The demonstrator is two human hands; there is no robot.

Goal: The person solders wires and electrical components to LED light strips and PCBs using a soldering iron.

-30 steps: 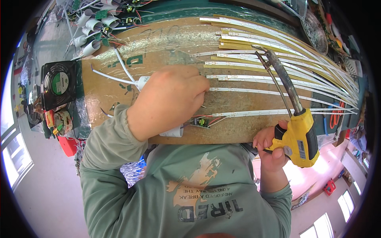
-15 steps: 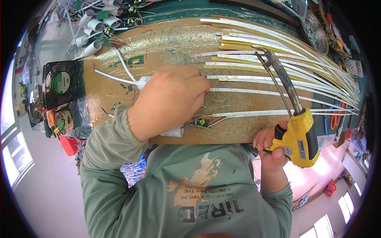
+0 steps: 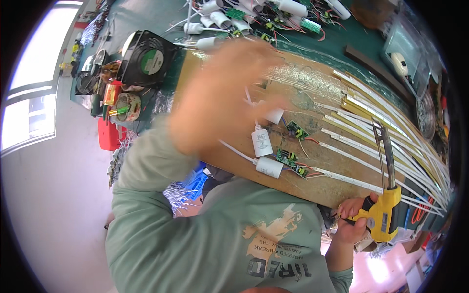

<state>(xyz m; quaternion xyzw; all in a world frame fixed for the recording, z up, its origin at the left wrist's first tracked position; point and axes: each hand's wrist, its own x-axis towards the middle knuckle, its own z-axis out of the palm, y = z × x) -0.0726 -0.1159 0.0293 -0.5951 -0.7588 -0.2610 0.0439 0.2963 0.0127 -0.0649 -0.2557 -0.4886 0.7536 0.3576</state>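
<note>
left hand (image 3: 222, 95) blurred, fingers spread; right hand (image 3: 352, 222) clenched

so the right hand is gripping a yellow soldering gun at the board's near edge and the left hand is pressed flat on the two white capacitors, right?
Not quite. In the head view the left hand is blurred above the wooden board, clear of the white capacitors. The rest holds: the right hand grips the yellow soldering gun at the board's near edge.

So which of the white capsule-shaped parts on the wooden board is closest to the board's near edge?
The lowest white capsule, lying on its side beside the small green circuit boards. The capsule above it stands more upright, and another one sits by the left hand.
</note>
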